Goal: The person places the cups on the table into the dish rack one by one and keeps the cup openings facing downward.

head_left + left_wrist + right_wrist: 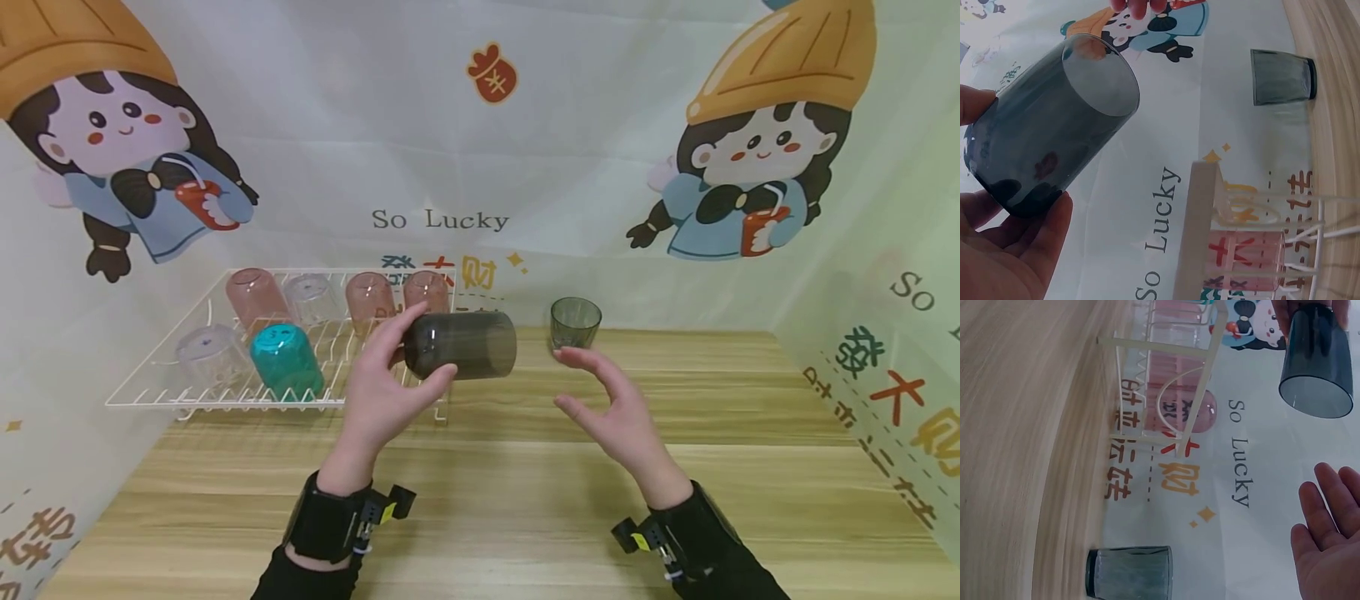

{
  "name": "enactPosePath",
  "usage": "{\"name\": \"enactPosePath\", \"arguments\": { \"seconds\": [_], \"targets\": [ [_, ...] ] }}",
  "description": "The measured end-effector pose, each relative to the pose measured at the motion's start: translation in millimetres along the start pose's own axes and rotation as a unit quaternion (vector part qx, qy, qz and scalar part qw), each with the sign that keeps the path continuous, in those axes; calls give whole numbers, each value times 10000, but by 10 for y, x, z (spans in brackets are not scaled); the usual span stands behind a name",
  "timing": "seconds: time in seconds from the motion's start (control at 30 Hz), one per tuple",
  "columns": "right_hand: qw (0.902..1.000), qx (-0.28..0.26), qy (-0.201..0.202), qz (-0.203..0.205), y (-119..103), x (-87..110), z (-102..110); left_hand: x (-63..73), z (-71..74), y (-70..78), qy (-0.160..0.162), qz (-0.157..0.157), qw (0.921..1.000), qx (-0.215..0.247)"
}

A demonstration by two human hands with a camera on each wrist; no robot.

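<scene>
My left hand (390, 392) grips a dark grey glass (468, 346) near its base, thumb on one side and fingers on the other. The glass lies sideways in the air, its open mouth pointing right toward my other hand. In the left wrist view the held glass (1054, 125) is see-through and looks empty. To the right, my right hand (615, 408) is raised with nothing in it, thumb and fingers spread apart. Just beyond its fingertips a small green-grey glass (575, 323) stands upright on the table, mouth up.
A white wire rack (333, 403) stands at the left with upside-down cups: a teal cup (287, 362), several pink cups (257, 297) and clear ones (210, 354). The wooden table (525, 517) meets a printed backdrop (570, 167) behind the small glass.
</scene>
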State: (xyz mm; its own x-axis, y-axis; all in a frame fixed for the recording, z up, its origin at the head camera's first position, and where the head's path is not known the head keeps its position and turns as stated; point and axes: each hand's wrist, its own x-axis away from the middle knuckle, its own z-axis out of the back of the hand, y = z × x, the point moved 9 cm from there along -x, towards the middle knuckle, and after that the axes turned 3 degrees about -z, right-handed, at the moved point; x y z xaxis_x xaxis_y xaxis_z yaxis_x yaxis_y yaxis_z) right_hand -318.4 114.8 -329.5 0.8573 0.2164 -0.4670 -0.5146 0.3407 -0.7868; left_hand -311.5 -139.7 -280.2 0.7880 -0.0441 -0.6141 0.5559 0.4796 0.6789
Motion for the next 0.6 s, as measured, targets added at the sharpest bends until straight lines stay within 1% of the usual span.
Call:
{"name": "enactPosePath", "arguments": {
  "seconds": [0.13,0.37,0.6],
  "targets": [
    [9999,119,-48,-16,5,-2,-5,-1,64,-56,38,67,9998,-171],
    [9991,402,-94,-29,65,12,-4,-2,110,-132,-83,182,9995,-228],
    [9976,684,-97,-51,137,27,-6,9,170,-187,-84,187,9986,-494]
  ]
}}
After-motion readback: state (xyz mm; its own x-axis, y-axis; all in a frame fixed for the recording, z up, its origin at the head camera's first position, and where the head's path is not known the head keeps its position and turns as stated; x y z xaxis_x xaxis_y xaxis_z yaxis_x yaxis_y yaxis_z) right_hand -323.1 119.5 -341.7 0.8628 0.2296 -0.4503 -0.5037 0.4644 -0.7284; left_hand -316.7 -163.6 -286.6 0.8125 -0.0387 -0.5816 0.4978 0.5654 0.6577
